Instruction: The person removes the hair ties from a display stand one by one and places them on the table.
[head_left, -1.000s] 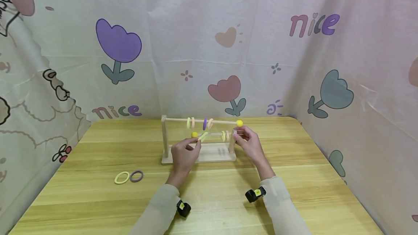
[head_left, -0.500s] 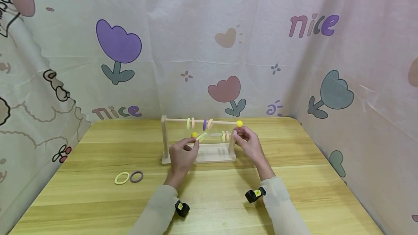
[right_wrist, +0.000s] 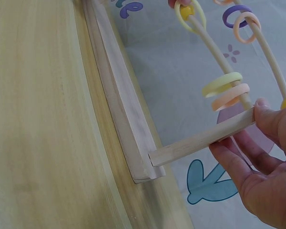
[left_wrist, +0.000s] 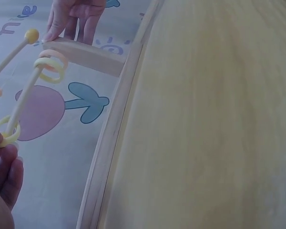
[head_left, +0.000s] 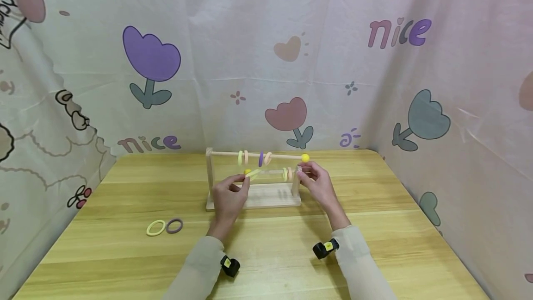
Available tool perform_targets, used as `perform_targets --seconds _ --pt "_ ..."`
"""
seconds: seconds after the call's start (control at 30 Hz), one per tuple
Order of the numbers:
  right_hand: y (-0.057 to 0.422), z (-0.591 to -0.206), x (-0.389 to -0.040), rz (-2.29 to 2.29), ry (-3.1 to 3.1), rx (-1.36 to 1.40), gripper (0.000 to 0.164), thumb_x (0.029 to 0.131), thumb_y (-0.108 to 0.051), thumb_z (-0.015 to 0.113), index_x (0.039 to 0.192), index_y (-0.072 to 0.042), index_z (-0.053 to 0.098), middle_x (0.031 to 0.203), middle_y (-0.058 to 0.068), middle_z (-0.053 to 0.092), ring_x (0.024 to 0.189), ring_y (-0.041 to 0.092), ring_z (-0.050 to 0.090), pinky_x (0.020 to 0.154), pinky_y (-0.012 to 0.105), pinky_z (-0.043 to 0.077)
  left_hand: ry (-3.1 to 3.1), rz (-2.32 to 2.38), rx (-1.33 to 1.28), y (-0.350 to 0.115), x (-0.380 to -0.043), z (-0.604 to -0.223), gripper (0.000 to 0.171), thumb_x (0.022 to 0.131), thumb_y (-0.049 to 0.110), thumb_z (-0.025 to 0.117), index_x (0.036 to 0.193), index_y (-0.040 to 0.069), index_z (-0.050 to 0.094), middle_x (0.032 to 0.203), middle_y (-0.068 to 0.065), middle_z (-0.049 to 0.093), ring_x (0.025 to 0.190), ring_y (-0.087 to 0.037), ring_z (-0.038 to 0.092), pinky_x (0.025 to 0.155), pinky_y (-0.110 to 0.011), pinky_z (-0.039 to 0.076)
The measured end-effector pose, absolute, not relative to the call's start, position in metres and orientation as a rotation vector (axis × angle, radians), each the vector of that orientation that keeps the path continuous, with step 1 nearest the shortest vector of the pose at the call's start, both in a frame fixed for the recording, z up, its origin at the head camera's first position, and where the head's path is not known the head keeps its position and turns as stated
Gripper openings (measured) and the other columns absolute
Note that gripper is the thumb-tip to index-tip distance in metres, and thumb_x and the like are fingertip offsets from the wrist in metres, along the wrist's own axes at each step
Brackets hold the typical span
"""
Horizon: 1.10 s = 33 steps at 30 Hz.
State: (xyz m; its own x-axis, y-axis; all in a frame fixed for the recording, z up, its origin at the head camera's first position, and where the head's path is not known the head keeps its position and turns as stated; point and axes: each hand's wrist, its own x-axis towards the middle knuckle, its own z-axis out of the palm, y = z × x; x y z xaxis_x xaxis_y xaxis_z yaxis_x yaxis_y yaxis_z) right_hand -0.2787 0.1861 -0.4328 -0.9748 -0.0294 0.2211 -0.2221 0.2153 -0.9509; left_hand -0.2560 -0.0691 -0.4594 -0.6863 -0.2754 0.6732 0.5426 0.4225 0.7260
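Observation:
My left hand [head_left: 227,200] pinches a pale yellow ring [left_wrist: 12,140] between thumb and fingertips. That ring sits around the free end of the lower rod [head_left: 272,171], at its yellow ball [right_wrist: 186,12]. Further along the same rod hang another yellow ring [right_wrist: 222,84] and a peach ring [right_wrist: 231,97], close to the right post [right_wrist: 202,136]. My right hand [head_left: 319,183] grips the top of this post, thumb on one side and fingers on the other. The wooden stand's base [head_left: 272,196] rests on the table, partly hidden behind my left hand.
Above, the upper rod [head_left: 285,156] carries several rings, including a purple ring [head_left: 261,159], and ends in a yellow ball [head_left: 305,158]. To the left on the table [head_left: 125,263] lie a loose yellow ring [head_left: 156,228] and purple ring [head_left: 174,226]. A patterned curtain stands behind.
My left hand has shifted slightly left with the pinched yellow ring, bringing it from beside the lower rod's ball to over it. My right hand stays on the post.

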Motion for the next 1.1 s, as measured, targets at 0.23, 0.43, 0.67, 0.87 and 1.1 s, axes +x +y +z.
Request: perform_targets --seconds 0.23,0.43,0.67,0.87,1.1 --pt "0.185 -0.433 -0.279 1.856 -2.327 0.235 0.028 0.101 -0.004 0.064 0.128 0.003 0.063 0.124 0.027 0.064 0.111 0.033 0.065 0.093 0.039 0.063 -1.895 -1.353 -0.225 -0.073 -0.256 -0.459 0.005 0.083 0.001 0.081 0.087 -0.002 0.081 0.082 -0.014 0.08 0.046 -0.006 0.056 0.044 -0.01 0.045" --pt "0.185 -0.433 -0.278 1.838 -2.344 0.224 0.028 0.101 -0.006 0.064 0.128 0.002 0.063 0.125 0.026 0.064 0.11 0.027 0.066 0.091 0.032 0.063 -1.881 -1.378 -0.204 -0.078 -0.256 -0.459 0.006 0.085 0.002 0.08 0.088 -0.003 0.08 0.083 -0.017 0.079 0.047 -0.001 0.053 0.044 -0.01 0.044" --pt "0.185 -0.432 -0.278 1.845 -2.331 0.227 0.028 0.101 -0.005 0.065 0.128 0.003 0.063 0.124 0.026 0.064 0.11 0.028 0.067 0.089 0.03 0.064 -1.858 -1.378 -0.225 -0.082 -0.257 -0.459 0.007 0.085 0.003 0.081 0.087 -0.003 0.08 0.082 -0.017 0.079 0.046 -0.001 0.054 0.044 -0.01 0.045" --pt "0.186 -0.432 -0.278 1.846 -2.334 0.226 0.028 0.101 -0.005 0.065 0.128 0.002 0.063 0.124 0.025 0.064 0.11 0.028 0.066 0.088 0.026 0.063 -1.847 -1.357 -0.23 -0.083 -0.256 -0.458 0.007 0.085 0.003 0.081 0.086 -0.004 0.079 0.08 -0.016 0.079 0.046 -0.002 0.054 0.044 -0.01 0.045" --pt "0.186 -0.432 -0.277 1.837 -2.339 0.219 0.028 0.1 -0.005 0.065 0.127 0.001 0.064 0.124 0.024 0.065 0.107 0.02 0.066 0.087 0.027 0.063 -1.841 -1.368 -0.187 -0.084 -0.257 -0.459 0.004 0.085 0.002 0.08 0.086 -0.003 0.08 0.08 -0.016 0.078 0.047 0.001 0.052 0.044 -0.01 0.044"
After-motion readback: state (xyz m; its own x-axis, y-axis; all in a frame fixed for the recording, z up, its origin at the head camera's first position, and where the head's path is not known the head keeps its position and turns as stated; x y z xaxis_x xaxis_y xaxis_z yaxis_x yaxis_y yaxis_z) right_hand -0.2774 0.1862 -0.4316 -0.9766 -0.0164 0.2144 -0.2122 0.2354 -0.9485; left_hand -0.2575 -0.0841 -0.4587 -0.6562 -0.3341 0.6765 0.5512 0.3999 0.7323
